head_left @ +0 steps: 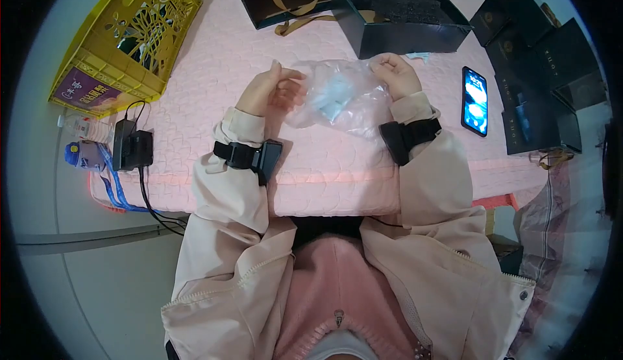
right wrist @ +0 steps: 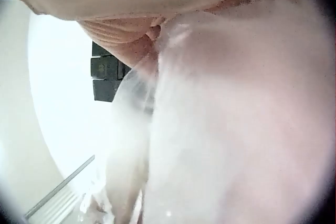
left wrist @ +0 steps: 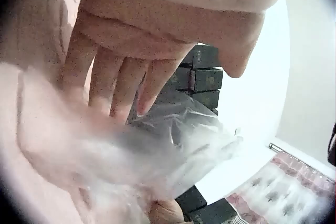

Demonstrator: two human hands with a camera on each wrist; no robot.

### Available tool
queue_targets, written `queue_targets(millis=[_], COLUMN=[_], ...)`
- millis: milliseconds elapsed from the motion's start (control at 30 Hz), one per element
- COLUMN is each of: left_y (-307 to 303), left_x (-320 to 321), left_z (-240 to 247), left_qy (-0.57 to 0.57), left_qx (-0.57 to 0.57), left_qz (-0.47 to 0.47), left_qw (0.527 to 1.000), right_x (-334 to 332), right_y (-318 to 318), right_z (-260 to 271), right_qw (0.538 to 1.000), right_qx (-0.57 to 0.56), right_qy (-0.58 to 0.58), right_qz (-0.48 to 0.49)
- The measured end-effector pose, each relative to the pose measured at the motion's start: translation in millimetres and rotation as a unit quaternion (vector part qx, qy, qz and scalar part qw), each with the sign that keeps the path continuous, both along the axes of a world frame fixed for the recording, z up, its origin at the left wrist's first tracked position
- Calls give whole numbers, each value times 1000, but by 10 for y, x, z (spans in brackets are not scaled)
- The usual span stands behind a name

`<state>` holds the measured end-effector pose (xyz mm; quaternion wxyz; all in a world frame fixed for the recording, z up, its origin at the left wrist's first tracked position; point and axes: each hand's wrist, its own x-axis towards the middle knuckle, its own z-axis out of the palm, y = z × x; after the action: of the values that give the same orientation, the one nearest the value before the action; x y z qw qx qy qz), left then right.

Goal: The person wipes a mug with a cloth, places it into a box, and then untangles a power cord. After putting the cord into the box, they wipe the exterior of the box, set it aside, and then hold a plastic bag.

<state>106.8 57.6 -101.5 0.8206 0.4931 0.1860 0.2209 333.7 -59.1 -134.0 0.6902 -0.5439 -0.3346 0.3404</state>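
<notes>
Evidently the clear plastic bag [head_left: 354, 110] is held spread between both hands so that it stays taut and readable, just on the near side of the open black box [head_left: 396, 29]. The left hand [head_left: 267, 91] is relaxed, its straight fingers [left wrist: 118, 85] resting on the film. The right hand [head_left: 396, 74] is curled, pinching the opposite edge.

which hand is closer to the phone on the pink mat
Right. The right hand holds the edge of the plastic bag, a little left of the phone; the left hand touches the bag's far side, farther away.
</notes>
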Motion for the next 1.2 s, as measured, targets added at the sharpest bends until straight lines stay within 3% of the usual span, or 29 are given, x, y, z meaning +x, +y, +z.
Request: queue_targets(millis=[167, 267, 300, 433, 533, 700, 800, 833, 933, 1100, 1200], left_y=[19, 25, 52, 174, 145, 126, -76, -90, -120, 19, 28], left_x=[74, 67, 58, 11, -16, 19, 108, 103, 86, 37, 44], left_z=[-114, -118, -133, -160, -33, -51, 129, 158, 203, 43, 8], left_qy=[-3, 72, 72, 43, -73, -86, -59, -59, 60, -8, -30], left_qx=[-53, 213, 212, 158, 79, 75, -66, -66, -106, 13, 13], left_qz=[-2, -53, -53, -23, -34, -23, 92, 92, 87, 24, 32], left_qw=[999, 973, 973, 986, 994, 993, 992, 992, 989, 1000, 999], right_x=[-61, -150, -146, -80, 58, 48, -13, -24, -59, -55, -120], right_y=[18, -37, -31, 11, 22, 36, -7, -10, -20, -3, -6], right_z=[-12, 158, 146, 16, -59, -22, 62, 72, 78, 98, 216], right_qw=[995, 984, 984, 995, 996, 990, 994, 994, 999, 997, 980], right_qx=[2, -37, -37, 14, 27, 34, -18, -18, 4, -6, 17], right_qy=[-101, -174, -174, -101, 13, 61, 65, 65, 41, 71, 194], right_qz=[4, 2, 3, -24, -79, -121, -85, -85, 34, -19, -50])
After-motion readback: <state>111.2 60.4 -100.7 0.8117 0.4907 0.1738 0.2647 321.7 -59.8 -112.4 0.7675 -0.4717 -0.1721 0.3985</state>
